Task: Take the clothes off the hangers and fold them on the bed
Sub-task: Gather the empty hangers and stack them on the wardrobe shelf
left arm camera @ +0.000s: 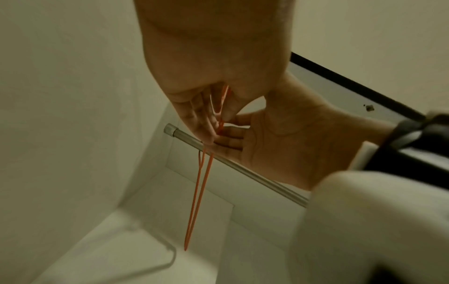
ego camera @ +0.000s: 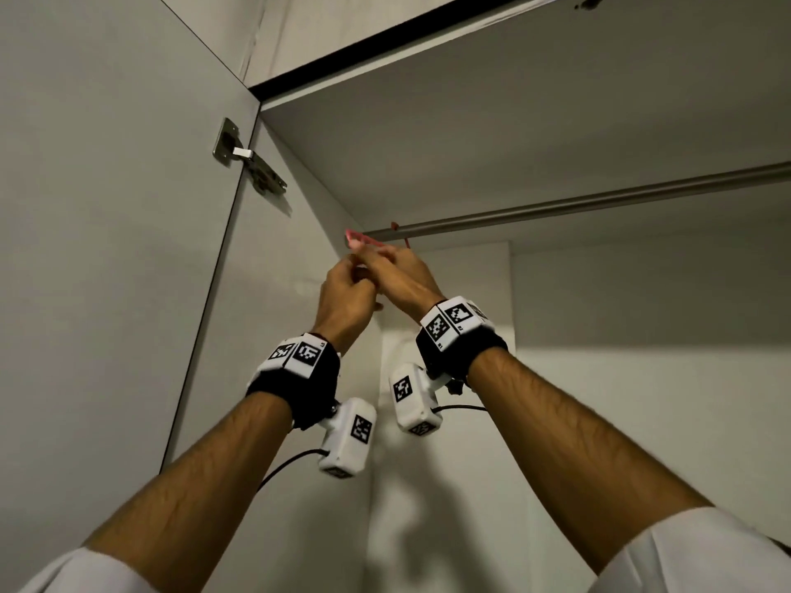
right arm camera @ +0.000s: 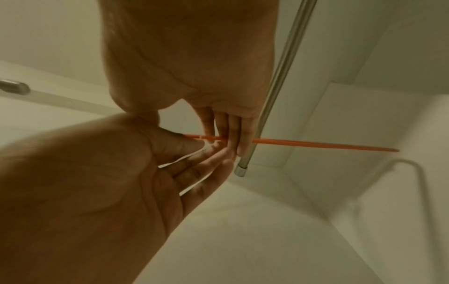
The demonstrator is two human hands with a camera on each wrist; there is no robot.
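Up at the wardrobe rail (ego camera: 599,199), both hands meet on a thin orange hanger (left arm camera: 194,207).
Left hand (ego camera: 342,297) has its fingers (left arm camera: 194,107) pinched on the hanger's wire, thumb against fingertips. Right hand (ego camera: 406,271) lies just beside it, its fingers (right arm camera: 233,130) straight and close together across the wire, touching it. Beyond the fingers the hanger hangs bare from the rail's end, near the wardrobe's side wall (ego camera: 299,233). No clothes show.
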